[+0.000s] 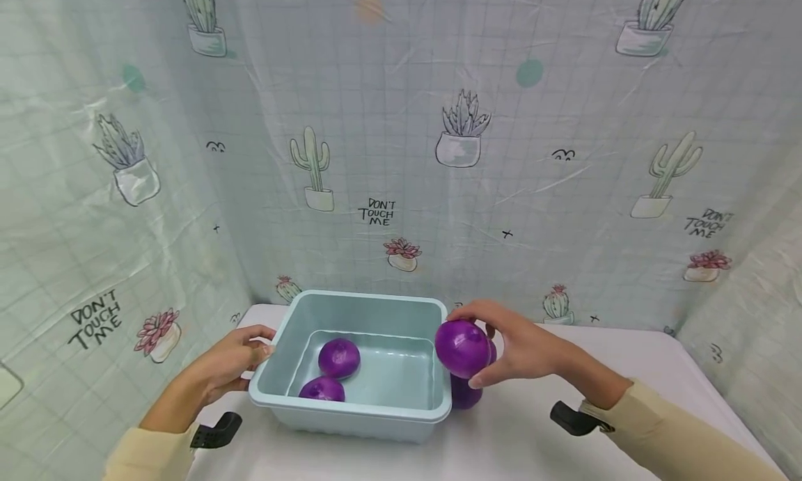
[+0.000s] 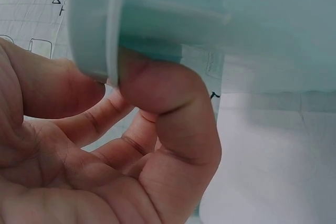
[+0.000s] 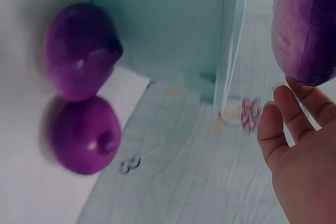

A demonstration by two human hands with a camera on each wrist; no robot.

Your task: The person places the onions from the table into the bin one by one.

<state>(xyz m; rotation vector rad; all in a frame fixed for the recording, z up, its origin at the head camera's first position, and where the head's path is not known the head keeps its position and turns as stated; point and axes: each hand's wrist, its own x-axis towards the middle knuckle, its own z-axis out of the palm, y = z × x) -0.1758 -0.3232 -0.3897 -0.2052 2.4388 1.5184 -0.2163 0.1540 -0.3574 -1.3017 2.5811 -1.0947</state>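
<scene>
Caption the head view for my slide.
Left hand grips a pale blue bin containing two round purple objects; right hand holds another purple object alongside.

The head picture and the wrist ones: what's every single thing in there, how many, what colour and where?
Rectangular plastic tub: one, pale blue, on the table
Round glossy onion-like balls: five, purple, two inside the tub, two beside it, one held
Flat table: one, white, under the tub
Cactus-print curtain: count unclear, pale grey-green, around the table
Long sleeves: two, beige, on the arms
Left hand: one, bare, gripping the tub's rim
Right hand: one, bare, fingers holding a ball
</scene>
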